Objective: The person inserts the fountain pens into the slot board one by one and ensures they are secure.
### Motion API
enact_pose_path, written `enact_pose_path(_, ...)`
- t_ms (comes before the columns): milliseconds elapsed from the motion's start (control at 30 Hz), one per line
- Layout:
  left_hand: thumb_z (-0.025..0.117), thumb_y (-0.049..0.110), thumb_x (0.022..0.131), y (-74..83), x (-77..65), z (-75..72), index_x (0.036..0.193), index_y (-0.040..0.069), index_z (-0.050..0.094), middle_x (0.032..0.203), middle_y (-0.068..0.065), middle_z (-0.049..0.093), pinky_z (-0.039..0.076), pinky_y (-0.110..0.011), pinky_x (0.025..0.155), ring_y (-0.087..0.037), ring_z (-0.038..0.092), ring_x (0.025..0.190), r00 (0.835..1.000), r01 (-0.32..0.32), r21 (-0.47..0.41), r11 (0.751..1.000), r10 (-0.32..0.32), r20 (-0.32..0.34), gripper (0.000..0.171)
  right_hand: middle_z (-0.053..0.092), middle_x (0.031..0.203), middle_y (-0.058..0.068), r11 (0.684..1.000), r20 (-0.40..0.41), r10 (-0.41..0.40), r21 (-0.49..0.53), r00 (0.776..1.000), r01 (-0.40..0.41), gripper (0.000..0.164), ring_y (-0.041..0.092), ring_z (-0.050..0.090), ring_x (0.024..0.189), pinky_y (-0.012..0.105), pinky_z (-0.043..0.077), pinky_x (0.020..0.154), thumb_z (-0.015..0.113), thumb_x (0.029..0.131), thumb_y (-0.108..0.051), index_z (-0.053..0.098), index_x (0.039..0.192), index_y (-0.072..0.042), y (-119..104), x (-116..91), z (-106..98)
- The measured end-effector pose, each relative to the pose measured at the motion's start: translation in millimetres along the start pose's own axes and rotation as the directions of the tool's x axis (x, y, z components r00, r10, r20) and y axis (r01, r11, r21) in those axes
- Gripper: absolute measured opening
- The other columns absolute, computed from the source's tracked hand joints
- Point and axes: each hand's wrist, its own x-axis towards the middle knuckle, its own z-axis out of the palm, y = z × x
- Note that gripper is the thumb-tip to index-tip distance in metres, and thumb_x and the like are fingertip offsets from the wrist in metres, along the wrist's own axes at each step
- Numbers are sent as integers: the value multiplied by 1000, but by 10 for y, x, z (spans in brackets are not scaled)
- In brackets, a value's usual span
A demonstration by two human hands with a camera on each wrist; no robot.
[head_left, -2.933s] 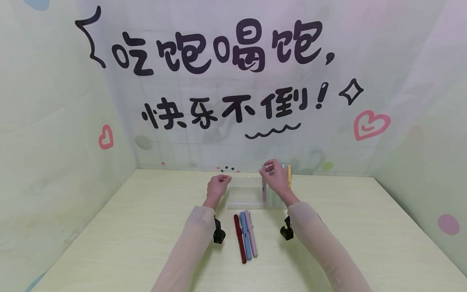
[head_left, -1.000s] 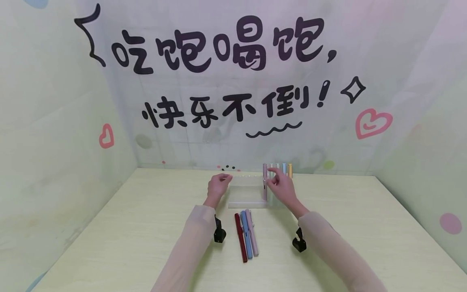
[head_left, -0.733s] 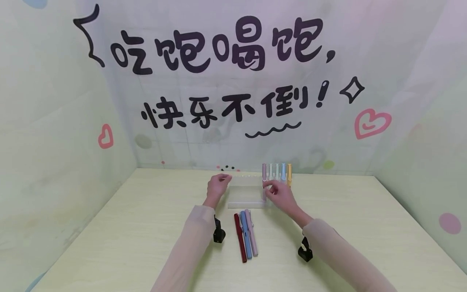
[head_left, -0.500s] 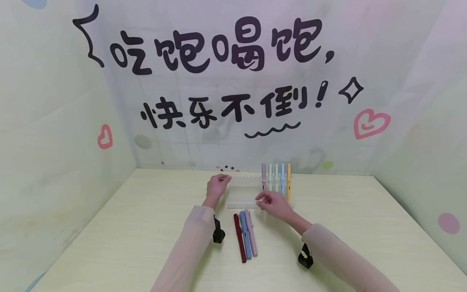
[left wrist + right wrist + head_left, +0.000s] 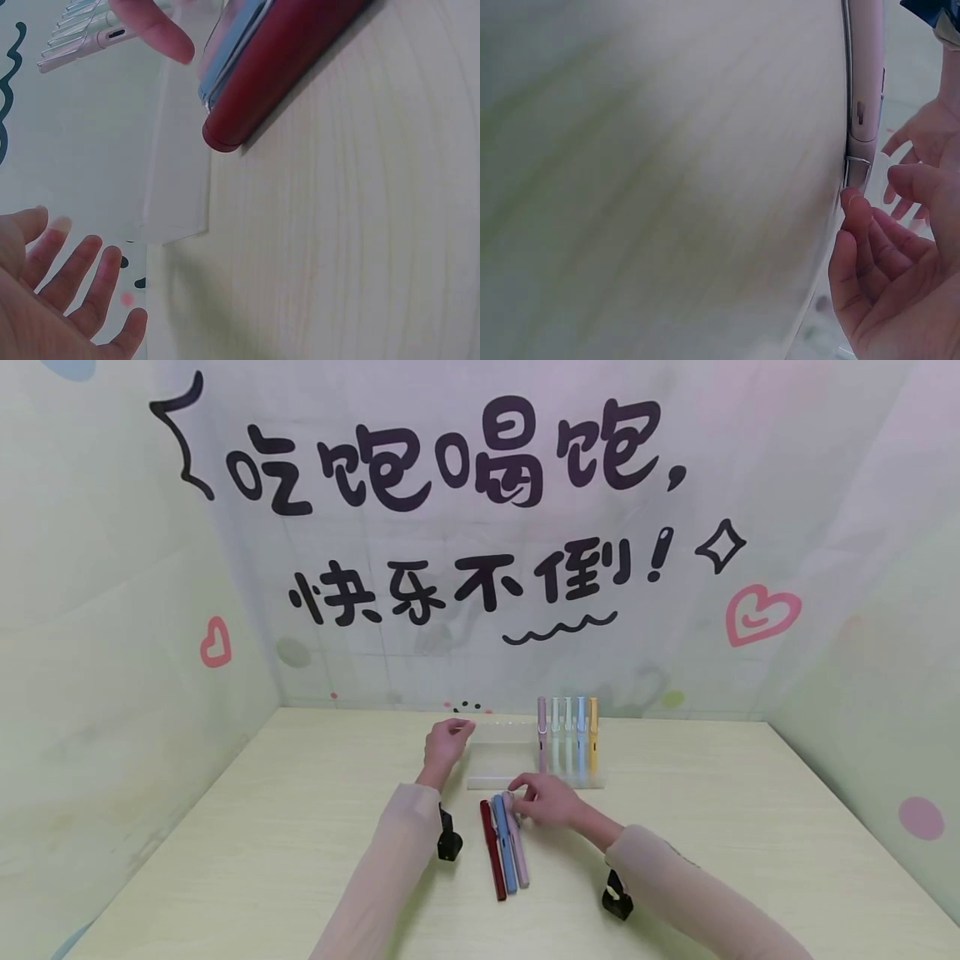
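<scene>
My left hand [image 5: 446, 745] pinches the upper left corner of a clear acrylic pen stand [image 5: 497, 782] between thumb and index finger; its other fingers spread loosely. On the table before the stand lie a red pen [image 5: 492, 843], a blue pen [image 5: 505, 847] and a pink pen [image 5: 519, 852], side by side. My right hand [image 5: 551, 800] is at the far, clip end of the pink pen. In the right wrist view its thumb stands apart from the bent fingers [image 5: 859, 217], which are right at the pen's tip.
Several pens stand upright in the right half of the stand: a mauve pen [image 5: 542, 735], pale green ones, a light blue pen [image 5: 581, 735] and a yellow pen [image 5: 594, 735]. A printed cloth backdrop [image 5: 480, 668] rises behind the table [image 5: 675, 793].
My right hand has let go of the mauve pen, now upright in the stand. It has come down and toward me to the pink pen. My left hand has stayed on the stand's corner.
</scene>
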Motion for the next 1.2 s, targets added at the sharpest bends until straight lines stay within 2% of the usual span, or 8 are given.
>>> enact_pose_path(200, 54, 28, 88, -10, -6, -11, 107, 5, 62, 101, -11, 61, 44, -38, 74, -25, 55, 90, 1000, -5, -14, 1000, 5, 6, 31, 52, 58, -4, 997, 14, 30, -74, 999, -29, 29, 9, 49, 48, 25, 41, 45, 59, 83, -17, 56, 107, 0, -47, 13, 41)
enact_pose_path(367, 54, 28, 88, -10, -13, -11, 107, 5, 62, 101, -11, 61, 44, -38, 75, -25, 55, 91, 1000, -9, -17, 1000, 9, 8, 31, 52, 54, -2, 998, 36, 47, -52, 998, -45, 32, 8, 47, 43, 24, 39, 41, 58, 82, -15, 55, 109, 2, -70, 16, 66)
enact_pose_path(567, 54, 30, 87, -20, 3, -2, 107, 6, 62, 102, -11, 61, 44, -37, 75, -25, 55, 91, 1000, -15, -12, 1000, 15, 9, 32, 51, 51, -3, 999, 47, 31, -45, 998, -29, 30, 7, 44, 40, 22, 37, 38, 58, 79, -14, 57, 105, 1, -77, 35, 99)
enact_pose_path(833, 54, 30, 88, -20, -2, -9, 108, 6, 62, 101, -11, 61, 44, -37, 74, -25, 56, 90, 1000, -13, -9, 1000, 13, 9, 32, 48, 52, -4, 992, 26, 13, -125, 1000, -10, 28, 6, 43, 43, 22, 38, 40, 62, 73, -13, 59, 98, -1, -41, 29, 58)
enact_pose_path(1000, 54, 31, 87, -36, 12, 3, 107, 6, 62, 101, -10, 61, 44, -37, 74, -24, 56, 89, 1000, -13, -5, 1000, 13, 9, 33, 51, 56, -1, 999, 68, 25, -31, 997, -23, 29, 8, 47, 45, 24, 41, 43, 65, 74, -8, 58, 100, 0, -32, 11, 8)
enact_pose_path(1200, 54, 30, 87, -39, 14, -7, 107, 6, 62, 100, -10, 62, 45, -37, 73, -24, 57, 88, 1000, -23, -5, 1000, 23, 8, 32, 53, 55, 1, 994, 104, 93, 52, 990, -99, 32, 9, 48, 45, 24, 42, 44, 67, 76, -10, 55, 104, 1, -8, -14, -19)
